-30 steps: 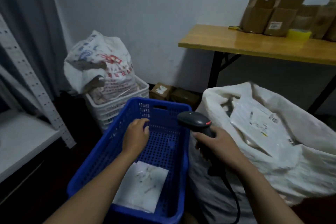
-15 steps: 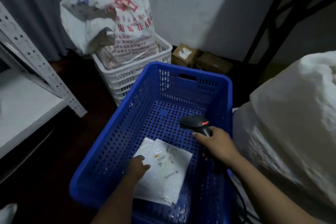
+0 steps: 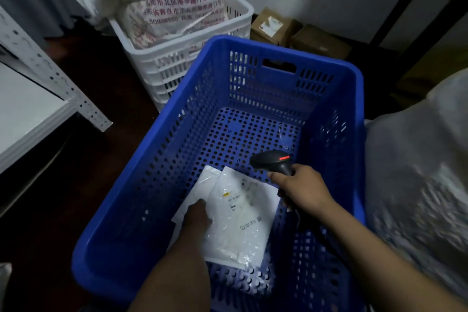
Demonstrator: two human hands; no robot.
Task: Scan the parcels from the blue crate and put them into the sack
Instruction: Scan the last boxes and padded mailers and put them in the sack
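Note:
A blue perforated crate (image 3: 162,149) fills the middle of the head view. On its floor lie white plastic parcels (image 3: 238,218), the top one showing a printed label. My left hand (image 3: 197,215) is down in the crate, resting on the left part of the top parcel; its fingers are partly hidden in shadow. My right hand (image 3: 301,190) grips the handle of a black barcode scanner (image 3: 272,161), whose head points left over the parcels, a red light on top. The white sack (image 3: 417,175) stands right of the crate.
A white crate (image 3: 177,63) holding a printed woven bag (image 3: 174,0) stands behind the blue crate. Brown cardboard boxes (image 3: 298,33) sit on the floor by the wall. A white metal shelf (image 3: 38,99) is at the left, black table legs at the upper right.
The view has tipped down onto the crate. My left hand went from the crate's far end down onto the parcels. My right hand brought the scanner over the crate.

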